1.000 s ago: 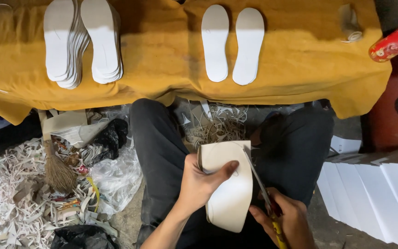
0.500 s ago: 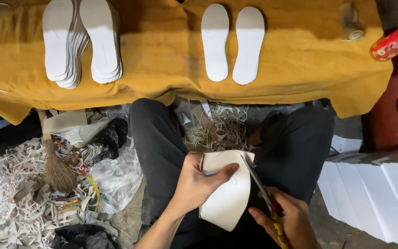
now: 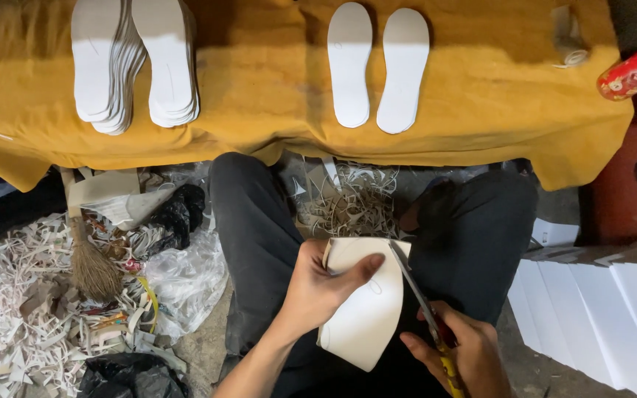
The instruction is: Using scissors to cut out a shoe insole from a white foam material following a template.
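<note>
My left hand [image 3: 317, 289] grips a white foam sheet [image 3: 365, 313] over my lap, thumb laid across its face. My right hand [image 3: 460, 355] holds yellow-handled scissors [image 3: 422, 302], whose blades run along the sheet's right edge near its top corner. On the yellow cloth [image 3: 274, 88] ahead lie a pair of cut white insoles [image 3: 377, 66] and, to the left, two stacks of insoles [image 3: 134, 63].
White offcut strips [image 3: 352, 199] lie between my knees and pile up at the left [image 3: 16, 309] with a small broom [image 3: 90, 262] and plastic bags. White sheets [image 3: 613, 317] are stacked at the right. A red can [image 3: 635, 70] lies at the cloth's right end.
The sheet has turned and dropped lower in my left hand. The scissors have cut further up its right edge toward the top corner.
</note>
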